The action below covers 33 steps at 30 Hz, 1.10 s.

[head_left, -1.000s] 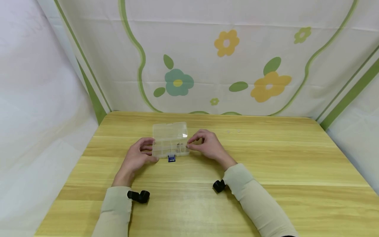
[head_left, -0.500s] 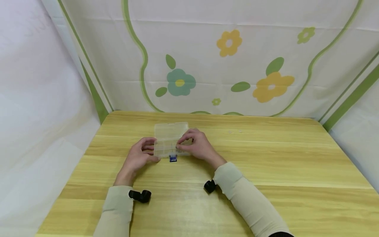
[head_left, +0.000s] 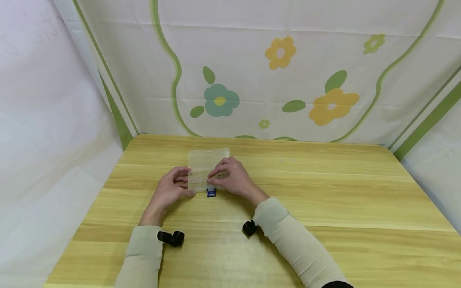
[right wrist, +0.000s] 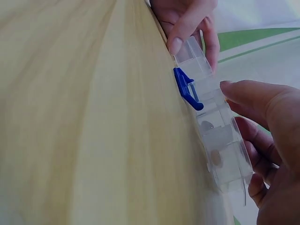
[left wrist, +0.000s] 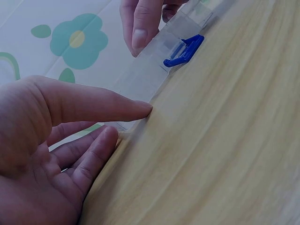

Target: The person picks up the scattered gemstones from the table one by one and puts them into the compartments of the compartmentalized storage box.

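Observation:
A clear plastic compartment box (head_left: 197, 184) stands on the table with its lid (head_left: 205, 159) raised at the back and its blue latch (head_left: 211, 193) hanging at the front. My left hand (head_left: 169, 190) grips the box's left end, thumb at the front edge and fingers round the side. Over the middle compartments is my right hand (head_left: 234, 176), thumb and index finger pinching a small thing that the fingertips mostly hide. In the right wrist view, small round discs (right wrist: 215, 157) lie in compartments at the box's right end.
Two tiny pale pieces, a left one (head_left: 281, 161) and a right one (head_left: 293, 160), lie on the wooden table (head_left: 342, 192) toward the back right. A flower-printed cloth (head_left: 252, 80) hangs behind the table.
My right hand has moved left from the box's right edge to above its middle compartments, still pinching. The left hand keeps its grip on the left end, and the view has shifted slightly.

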Each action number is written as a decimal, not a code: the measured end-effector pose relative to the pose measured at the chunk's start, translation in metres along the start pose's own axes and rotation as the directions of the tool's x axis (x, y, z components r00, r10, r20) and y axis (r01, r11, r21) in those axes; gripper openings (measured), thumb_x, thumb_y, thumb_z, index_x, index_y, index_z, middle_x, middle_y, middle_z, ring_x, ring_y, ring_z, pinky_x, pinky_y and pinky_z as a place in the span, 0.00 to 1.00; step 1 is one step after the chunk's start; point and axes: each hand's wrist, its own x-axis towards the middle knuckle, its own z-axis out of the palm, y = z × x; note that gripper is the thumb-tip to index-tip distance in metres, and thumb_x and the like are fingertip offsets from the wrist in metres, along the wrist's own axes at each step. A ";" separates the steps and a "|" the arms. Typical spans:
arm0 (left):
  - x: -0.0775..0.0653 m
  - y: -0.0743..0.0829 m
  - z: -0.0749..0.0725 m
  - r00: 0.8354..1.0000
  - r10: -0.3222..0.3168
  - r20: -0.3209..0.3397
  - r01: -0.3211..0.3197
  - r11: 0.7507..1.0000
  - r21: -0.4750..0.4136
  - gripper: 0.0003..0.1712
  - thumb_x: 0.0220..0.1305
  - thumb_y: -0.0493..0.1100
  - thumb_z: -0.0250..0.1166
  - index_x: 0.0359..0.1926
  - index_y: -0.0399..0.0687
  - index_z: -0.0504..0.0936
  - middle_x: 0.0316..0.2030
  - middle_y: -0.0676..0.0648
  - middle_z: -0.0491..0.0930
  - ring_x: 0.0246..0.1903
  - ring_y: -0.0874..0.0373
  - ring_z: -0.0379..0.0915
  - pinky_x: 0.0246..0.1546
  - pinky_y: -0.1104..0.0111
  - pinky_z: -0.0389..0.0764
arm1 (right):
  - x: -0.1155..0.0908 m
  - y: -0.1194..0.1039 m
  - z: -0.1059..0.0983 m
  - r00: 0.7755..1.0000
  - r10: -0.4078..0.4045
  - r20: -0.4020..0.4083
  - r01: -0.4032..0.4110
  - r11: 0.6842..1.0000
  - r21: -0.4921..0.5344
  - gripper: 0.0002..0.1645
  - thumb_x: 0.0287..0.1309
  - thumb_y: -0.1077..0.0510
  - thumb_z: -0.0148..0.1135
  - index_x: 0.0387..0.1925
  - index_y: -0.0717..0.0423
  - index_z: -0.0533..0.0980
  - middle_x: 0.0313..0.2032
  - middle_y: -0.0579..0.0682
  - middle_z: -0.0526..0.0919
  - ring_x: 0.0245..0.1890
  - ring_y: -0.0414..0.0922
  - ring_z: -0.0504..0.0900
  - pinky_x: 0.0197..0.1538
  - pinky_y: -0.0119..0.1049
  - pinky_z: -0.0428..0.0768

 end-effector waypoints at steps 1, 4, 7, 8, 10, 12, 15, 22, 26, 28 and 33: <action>0.000 0.000 0.000 1.000 -0.002 0.000 0.002 1.000 -0.002 0.46 0.54 0.28 0.79 0.74 0.47 0.75 0.70 0.38 0.76 0.63 0.44 0.75 0.63 0.57 0.77 | 0.000 0.000 0.000 1.000 -0.002 0.001 0.002 1.000 -0.005 0.05 0.60 0.51 0.81 0.37 0.44 0.93 0.41 0.43 0.86 0.48 0.46 0.76 0.54 0.41 0.75; -0.001 0.000 0.000 1.000 0.001 0.003 -0.001 1.000 0.002 0.47 0.54 0.28 0.79 0.75 0.46 0.73 0.71 0.37 0.75 0.64 0.44 0.74 0.63 0.56 0.78 | 0.000 0.000 0.001 1.000 -0.005 0.001 0.005 1.000 -0.012 0.04 0.60 0.51 0.81 0.37 0.44 0.93 0.41 0.43 0.86 0.48 0.46 0.76 0.54 0.41 0.75; -0.001 0.000 0.000 1.000 -0.001 0.004 0.001 1.000 0.002 0.47 0.55 0.28 0.79 0.75 0.46 0.73 0.71 0.37 0.75 0.64 0.44 0.74 0.64 0.55 0.77 | 0.000 0.001 0.001 1.000 -0.005 0.001 0.005 1.000 -0.024 0.04 0.61 0.50 0.81 0.37 0.43 0.93 0.42 0.43 0.86 0.48 0.46 0.76 0.54 0.41 0.75; -0.001 0.000 0.000 1.000 -0.001 0.005 0.001 1.000 0.002 0.47 0.55 0.28 0.79 0.75 0.46 0.73 0.71 0.37 0.75 0.64 0.44 0.74 0.64 0.55 0.77 | 0.000 0.000 0.002 1.000 -0.002 0.002 0.002 1.000 -0.025 0.04 0.61 0.50 0.81 0.37 0.43 0.93 0.42 0.43 0.86 0.48 0.46 0.76 0.54 0.42 0.75; -0.001 0.000 0.000 1.000 -0.004 0.004 0.004 1.000 0.002 0.47 0.55 0.29 0.79 0.75 0.47 0.73 0.71 0.37 0.75 0.64 0.44 0.75 0.64 0.55 0.77 | 0.000 0.000 0.002 1.000 0.003 0.004 -0.002 1.000 -0.026 0.04 0.61 0.50 0.81 0.37 0.43 0.93 0.42 0.42 0.85 0.49 0.46 0.76 0.55 0.42 0.75; -0.001 0.001 0.000 1.000 -0.004 0.003 0.004 1.000 0.006 0.46 0.55 0.29 0.79 0.74 0.47 0.74 0.71 0.38 0.75 0.63 0.44 0.75 0.64 0.56 0.78 | 0.000 0.000 0.002 1.000 0.009 0.006 -0.009 1.000 -0.020 0.05 0.61 0.50 0.81 0.37 0.43 0.93 0.42 0.42 0.85 0.49 0.47 0.76 0.55 0.42 0.75; 0.000 0.001 0.000 1.000 -0.008 0.001 0.008 1.000 0.011 0.45 0.55 0.29 0.79 0.74 0.48 0.75 0.70 0.39 0.76 0.62 0.44 0.75 0.63 0.59 0.78 | -0.001 -0.001 0.001 1.000 0.014 0.007 -0.013 1.000 -0.015 0.05 0.61 0.50 0.80 0.38 0.43 0.93 0.42 0.43 0.85 0.49 0.48 0.76 0.55 0.43 0.75; -0.001 0.001 0.000 1.000 0.000 0.006 0.000 1.000 0.013 0.46 0.55 0.29 0.80 0.74 0.48 0.74 0.70 0.38 0.76 0.62 0.44 0.76 0.60 0.61 0.79 | -0.002 -0.001 0.000 1.000 0.022 0.011 -0.022 1.000 -0.016 0.06 0.62 0.50 0.80 0.39 0.44 0.93 0.42 0.43 0.85 0.49 0.47 0.77 0.54 0.42 0.75; -0.001 0.002 0.000 1.000 0.000 0.003 0.000 1.000 0.008 0.46 0.55 0.29 0.80 0.75 0.47 0.74 0.70 0.38 0.76 0.63 0.44 0.76 0.61 0.60 0.79 | -0.002 0.000 0.000 0.999 0.035 0.006 -0.035 0.999 0.008 0.05 0.61 0.51 0.80 0.38 0.44 0.93 0.42 0.43 0.85 0.49 0.48 0.78 0.55 0.42 0.76; -0.001 0.002 0.000 1.000 0.001 0.002 -0.001 1.000 0.010 0.47 0.54 0.29 0.80 0.75 0.47 0.74 0.70 0.37 0.76 0.63 0.44 0.76 0.60 0.60 0.79 | -0.001 0.000 0.000 0.999 0.047 -0.009 -0.046 0.998 0.033 0.05 0.60 0.51 0.81 0.38 0.44 0.93 0.42 0.43 0.86 0.49 0.48 0.79 0.56 0.44 0.77; -0.001 0.002 0.001 1.000 -0.003 -0.003 0.003 1.000 0.013 0.47 0.54 0.28 0.80 0.74 0.47 0.74 0.70 0.37 0.76 0.62 0.44 0.76 0.60 0.60 0.79 | -0.002 0.003 -0.003 0.996 0.060 -0.063 -0.055 0.995 0.084 0.03 0.60 0.52 0.81 0.36 0.43 0.93 0.41 0.42 0.86 0.48 0.46 0.79 0.54 0.44 0.78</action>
